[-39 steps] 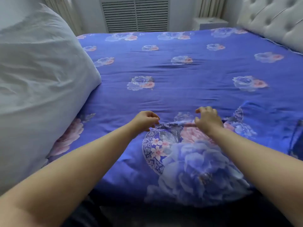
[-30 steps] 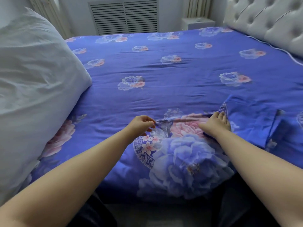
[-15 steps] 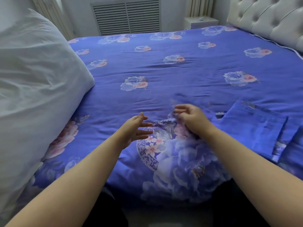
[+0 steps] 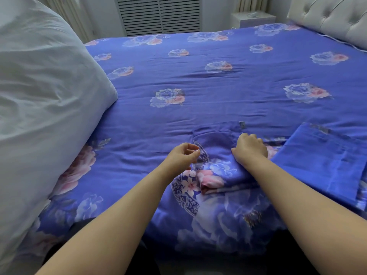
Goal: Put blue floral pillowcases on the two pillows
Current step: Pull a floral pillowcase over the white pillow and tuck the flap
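Note:
A blue floral pillowcase [image 4: 214,173] lies bunched on the bed in front of me. My left hand [image 4: 183,155] pinches its edge on the left side. My right hand [image 4: 250,148] is closed on its fabric a little to the right. A second blue pillowcase [image 4: 325,161] lies flat and folded at the right. A large bare white pillow [image 4: 39,100] rests on the left side of the bed, apart from both hands. Only one pillow is in view.
The bed carries a blue floral cover [image 4: 198,76]. A tufted pale headboard [image 4: 333,18] stands at the far right. A slatted radiator cover [image 4: 158,14] and a small white nightstand [image 4: 254,18] lie beyond the bed.
Both hands have regripped the pillowcase and pulled its fabric up into a bunch. The folded second pillowcase now shows at the right as my view shifted.

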Demonstrator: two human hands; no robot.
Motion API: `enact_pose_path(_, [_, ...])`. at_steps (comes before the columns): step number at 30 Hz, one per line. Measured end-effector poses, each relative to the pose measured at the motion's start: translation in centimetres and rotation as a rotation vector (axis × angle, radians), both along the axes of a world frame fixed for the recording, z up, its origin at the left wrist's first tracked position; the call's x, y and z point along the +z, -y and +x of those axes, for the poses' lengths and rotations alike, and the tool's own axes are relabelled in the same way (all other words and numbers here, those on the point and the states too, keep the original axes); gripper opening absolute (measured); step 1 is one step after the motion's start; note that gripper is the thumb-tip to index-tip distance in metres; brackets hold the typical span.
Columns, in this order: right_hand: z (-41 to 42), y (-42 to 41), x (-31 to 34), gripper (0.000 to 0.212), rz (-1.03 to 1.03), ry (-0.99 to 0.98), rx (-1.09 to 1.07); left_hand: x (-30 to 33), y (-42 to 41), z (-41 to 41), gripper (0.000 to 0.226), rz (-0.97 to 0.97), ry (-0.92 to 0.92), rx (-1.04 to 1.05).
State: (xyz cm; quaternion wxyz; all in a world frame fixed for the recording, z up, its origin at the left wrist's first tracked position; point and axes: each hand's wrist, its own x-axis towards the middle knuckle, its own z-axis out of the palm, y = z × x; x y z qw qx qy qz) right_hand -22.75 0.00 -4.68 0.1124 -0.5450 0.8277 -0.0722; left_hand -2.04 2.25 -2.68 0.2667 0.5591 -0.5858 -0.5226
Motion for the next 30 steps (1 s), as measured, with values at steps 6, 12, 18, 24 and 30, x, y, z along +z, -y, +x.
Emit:
enact_pose_path(6, [-1.2, 0.2, 1.0, 0.029, 0.013, 0.349, -0.036, 0.3, -0.3, 0.5, 0.026, 0.012, -0.030, 0.010])
enact_pose_path(12, [5.8, -3.7, 3.4, 0.010, -0.127, 0.615, 0.695, 0.8, -0.3, 0.2, 0.068, 0.165, -0.250, 0.052])
enact_pose_path(18, [5.8, -5.0, 3.5, 0.043, -0.034, 0.390, 0.729, 0.3, 0.4, 1.5, 0.016, 0.118, -0.270, 0.299])
enact_pose_path(24, [4.8, -4.8, 5.9, 0.069, 0.284, 0.201, 0.563, 2.1, 2.5, 3.2, 0.031, 0.361, -0.746, 0.565])
enact_pose_path(30, [3.4, -3.6, 4.4, 0.057, -0.165, 0.272, 0.353, 4.0, 1.7, 6.2, 0.043, 0.240, -0.119, 0.172])
